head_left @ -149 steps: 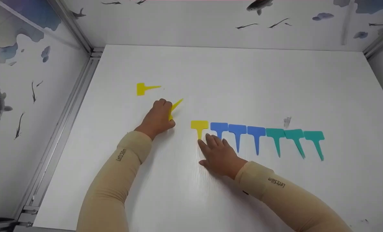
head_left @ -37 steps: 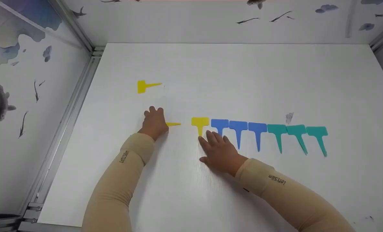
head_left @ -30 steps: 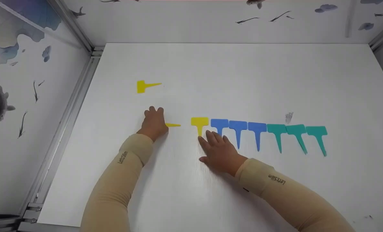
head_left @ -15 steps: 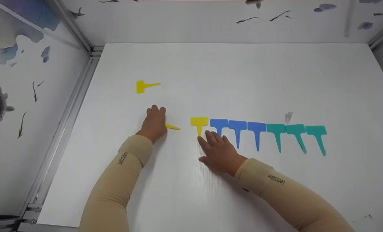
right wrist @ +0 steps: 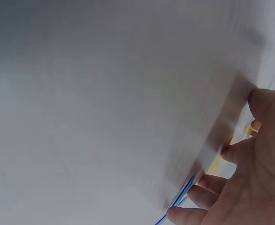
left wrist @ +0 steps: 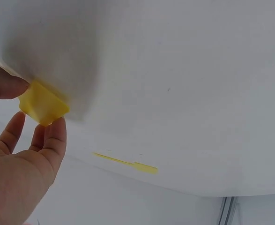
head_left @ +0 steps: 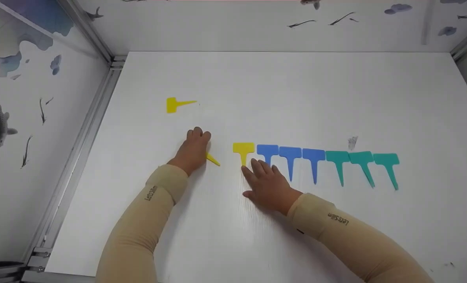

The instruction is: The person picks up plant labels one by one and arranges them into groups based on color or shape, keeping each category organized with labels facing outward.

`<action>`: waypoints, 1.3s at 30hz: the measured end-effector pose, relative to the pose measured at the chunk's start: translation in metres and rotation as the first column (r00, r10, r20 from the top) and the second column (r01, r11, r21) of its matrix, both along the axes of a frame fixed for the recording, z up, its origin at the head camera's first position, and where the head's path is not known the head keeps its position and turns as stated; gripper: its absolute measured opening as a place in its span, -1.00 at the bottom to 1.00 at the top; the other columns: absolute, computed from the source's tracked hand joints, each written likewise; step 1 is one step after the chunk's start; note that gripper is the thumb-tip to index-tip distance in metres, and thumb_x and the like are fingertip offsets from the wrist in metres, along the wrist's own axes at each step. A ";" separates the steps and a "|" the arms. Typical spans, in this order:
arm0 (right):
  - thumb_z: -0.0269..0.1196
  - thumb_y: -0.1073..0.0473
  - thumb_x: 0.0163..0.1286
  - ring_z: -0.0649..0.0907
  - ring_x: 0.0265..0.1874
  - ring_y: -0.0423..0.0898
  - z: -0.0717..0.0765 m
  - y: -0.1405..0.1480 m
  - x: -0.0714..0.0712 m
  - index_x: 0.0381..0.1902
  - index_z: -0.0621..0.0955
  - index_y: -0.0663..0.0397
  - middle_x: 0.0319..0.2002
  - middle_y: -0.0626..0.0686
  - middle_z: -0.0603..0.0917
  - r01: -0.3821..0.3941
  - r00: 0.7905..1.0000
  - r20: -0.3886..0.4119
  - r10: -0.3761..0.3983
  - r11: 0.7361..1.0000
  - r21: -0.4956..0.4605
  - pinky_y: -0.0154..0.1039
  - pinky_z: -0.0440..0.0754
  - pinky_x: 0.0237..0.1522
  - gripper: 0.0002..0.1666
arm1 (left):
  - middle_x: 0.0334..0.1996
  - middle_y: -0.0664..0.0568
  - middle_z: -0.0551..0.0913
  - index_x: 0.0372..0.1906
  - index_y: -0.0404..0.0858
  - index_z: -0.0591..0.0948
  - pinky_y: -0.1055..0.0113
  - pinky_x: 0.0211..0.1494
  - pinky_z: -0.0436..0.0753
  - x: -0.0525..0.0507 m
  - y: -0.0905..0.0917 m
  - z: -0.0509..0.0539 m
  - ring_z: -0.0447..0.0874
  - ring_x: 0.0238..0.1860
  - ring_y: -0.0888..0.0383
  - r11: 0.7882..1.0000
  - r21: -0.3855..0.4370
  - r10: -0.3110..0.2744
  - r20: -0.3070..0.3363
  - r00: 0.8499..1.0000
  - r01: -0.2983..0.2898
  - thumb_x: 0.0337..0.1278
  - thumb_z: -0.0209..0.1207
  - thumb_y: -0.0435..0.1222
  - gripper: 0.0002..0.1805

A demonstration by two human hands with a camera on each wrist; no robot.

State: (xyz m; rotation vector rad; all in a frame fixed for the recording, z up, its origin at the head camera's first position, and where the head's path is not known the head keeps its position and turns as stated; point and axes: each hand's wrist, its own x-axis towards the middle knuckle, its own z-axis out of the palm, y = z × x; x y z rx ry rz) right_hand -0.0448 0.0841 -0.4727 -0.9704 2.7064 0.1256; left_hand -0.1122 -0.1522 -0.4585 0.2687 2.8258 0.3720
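My left hand [head_left: 192,152] pinches a yellow T-shaped plant label [left wrist: 43,104] between thumb and fingertips. In the head view only its stem [head_left: 213,159] shows, pointing down and to the right; the hand hides its head. My right hand [head_left: 270,191] rests on the table with fingers spread. One of its fingertips is at the stem tip of another yellow plant label [head_left: 243,147], and other fingers cover the lower stem of the nearest blue plant label [head_left: 267,149]. These two begin a row that continues with more blue labels [head_left: 290,152] and green labels [head_left: 361,157].
A further yellow plant label [head_left: 172,105] lies on its side farther back on the white table [head_left: 280,94], its stem toward the right. Printed white panels [head_left: 217,27] stand behind and at the left. A metal rail [head_left: 80,149] runs along the table's left edge.
The label in my left hand has turned clockwise, its stem swinging from up-right to down-right. That hand moved nearer, then slightly right. My right hand and the row stayed put.
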 end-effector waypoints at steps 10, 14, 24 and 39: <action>0.06 -0.27 0.40 0.30 0.36 0.17 -0.002 0.000 0.000 0.47 0.20 0.03 0.42 0.24 0.21 -0.011 0.999 -0.032 0.011 1.000 0.002 0.13 0.39 0.25 -0.16 | 0.10 -0.14 0.33 0.17 -0.28 0.38 0.20 0.20 0.45 0.000 0.008 0.000 0.24 0.08 -0.02 0.992 -0.042 -0.119 0.014 0.993 0.120 0.30 0.02 -0.51 -0.63; 0.07 -0.26 0.40 0.31 0.36 0.18 -0.002 0.001 0.000 0.46 0.21 0.04 0.41 0.25 0.22 -0.017 0.999 -0.037 0.017 1.000 -0.005 0.13 0.40 0.25 -0.17 | 0.08 -0.10 0.34 0.18 -0.26 0.40 0.21 0.23 0.43 0.001 0.009 0.000 0.24 0.08 0.00 0.988 -0.048 -0.146 0.025 0.989 0.148 0.31 0.03 -0.49 -0.63; 0.08 -0.27 0.39 0.30 0.37 0.17 -0.001 0.000 0.000 0.47 0.21 0.02 0.42 0.24 0.21 -0.004 1.000 -0.027 0.004 1.000 -0.009 0.13 0.39 0.26 -0.16 | 0.14 -0.14 0.39 0.16 -0.30 0.45 0.16 0.28 0.42 0.002 0.006 -0.002 0.33 0.14 -0.02 0.995 -0.024 -0.092 0.003 0.996 0.092 0.30 0.01 -0.50 -0.65; 0.07 -0.27 0.40 0.28 0.38 0.16 -0.001 0.000 -0.001 0.48 0.19 0.00 0.43 0.22 0.20 0.004 1.000 -0.012 -0.004 1.000 -0.006 0.12 0.37 0.27 -0.16 | 0.05 -0.18 0.36 0.24 -0.37 0.37 0.14 0.19 0.50 0.007 0.017 0.004 0.30 0.06 -0.03 0.951 -0.010 0.309 0.100 0.946 -0.310 0.17 0.21 -0.14 -0.39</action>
